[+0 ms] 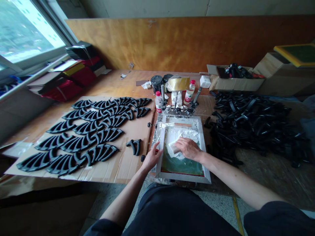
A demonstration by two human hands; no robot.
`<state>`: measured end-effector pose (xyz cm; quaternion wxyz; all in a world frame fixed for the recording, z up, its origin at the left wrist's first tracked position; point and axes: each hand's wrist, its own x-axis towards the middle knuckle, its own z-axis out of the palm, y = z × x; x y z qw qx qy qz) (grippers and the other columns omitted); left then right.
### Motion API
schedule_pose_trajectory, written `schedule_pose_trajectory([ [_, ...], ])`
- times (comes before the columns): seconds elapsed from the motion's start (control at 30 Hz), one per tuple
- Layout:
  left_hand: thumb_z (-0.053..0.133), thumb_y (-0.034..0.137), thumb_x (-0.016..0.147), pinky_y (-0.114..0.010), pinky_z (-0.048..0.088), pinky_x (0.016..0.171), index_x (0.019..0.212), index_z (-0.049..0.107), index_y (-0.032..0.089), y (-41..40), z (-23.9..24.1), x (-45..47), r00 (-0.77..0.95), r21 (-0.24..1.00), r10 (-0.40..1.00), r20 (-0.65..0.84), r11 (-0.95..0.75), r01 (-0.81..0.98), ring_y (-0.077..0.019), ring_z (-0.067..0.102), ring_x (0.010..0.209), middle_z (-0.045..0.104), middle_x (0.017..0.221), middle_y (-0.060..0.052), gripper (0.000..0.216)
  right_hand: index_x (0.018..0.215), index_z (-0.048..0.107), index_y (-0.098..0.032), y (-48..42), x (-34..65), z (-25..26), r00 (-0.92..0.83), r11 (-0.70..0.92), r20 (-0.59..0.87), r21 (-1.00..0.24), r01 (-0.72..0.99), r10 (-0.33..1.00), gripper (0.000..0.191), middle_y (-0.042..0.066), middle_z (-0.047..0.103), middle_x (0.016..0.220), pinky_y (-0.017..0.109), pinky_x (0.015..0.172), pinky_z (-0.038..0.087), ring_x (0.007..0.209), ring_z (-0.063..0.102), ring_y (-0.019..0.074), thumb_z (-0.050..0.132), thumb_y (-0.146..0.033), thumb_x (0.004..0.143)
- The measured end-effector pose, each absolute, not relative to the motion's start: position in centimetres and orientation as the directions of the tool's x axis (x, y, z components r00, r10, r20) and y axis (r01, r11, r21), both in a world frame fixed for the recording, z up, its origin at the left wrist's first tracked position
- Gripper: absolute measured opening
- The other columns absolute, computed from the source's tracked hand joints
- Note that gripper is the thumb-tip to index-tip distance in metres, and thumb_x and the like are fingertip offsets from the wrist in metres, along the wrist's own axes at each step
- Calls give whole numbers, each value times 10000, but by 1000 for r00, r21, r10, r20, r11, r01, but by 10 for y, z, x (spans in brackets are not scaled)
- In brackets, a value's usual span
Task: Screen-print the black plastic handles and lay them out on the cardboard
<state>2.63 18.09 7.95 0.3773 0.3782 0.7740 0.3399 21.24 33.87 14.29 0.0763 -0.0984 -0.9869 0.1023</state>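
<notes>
A metal-framed printing screen lies flat on the wooden table in front of me, its green mesh smeared with white ink. My right hand is closed on a squeegee that presses on the mesh in the white ink. My left hand grips the left edge of the screen frame, thumb on top. A single black curved plastic part lies just left of the screen on cardboard.
Rows of black fan-shaped parts lie on cardboard at left. A big heap of black parts fills the right. Behind the screen stand bottles, black tubs and a tape roll. Cardboard boxes sit at the back right.
</notes>
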Motion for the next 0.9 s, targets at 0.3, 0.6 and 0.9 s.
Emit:
schedule_pose_trajectory([
  [0.3,526,479,833,-242,383,602,1374,460,217,181,83,28,-462,846,826,-324,471,250,-141,539,664,585,746,10,605,861,653,-195,336,224,143,-947,955,240,-257,149,212,161,39,665,846,283,672,408,812,579,196,574,-79,782],
  [0.6,558,491,810,-212,347,535,1380,446,207,181,104,28,-430,875,834,-346,452,172,-107,468,575,527,665,40,646,1059,661,-239,340,213,153,-910,908,257,-355,224,325,229,13,694,900,271,682,463,786,629,180,673,-273,833],
  [0.9,358,634,882,-236,394,487,1096,612,241,198,212,22,-401,957,870,-289,257,-131,-127,505,549,595,708,-4,514,1222,587,-213,459,240,209,-462,563,323,-490,665,826,342,52,688,879,297,701,443,767,610,177,432,-379,967],
])
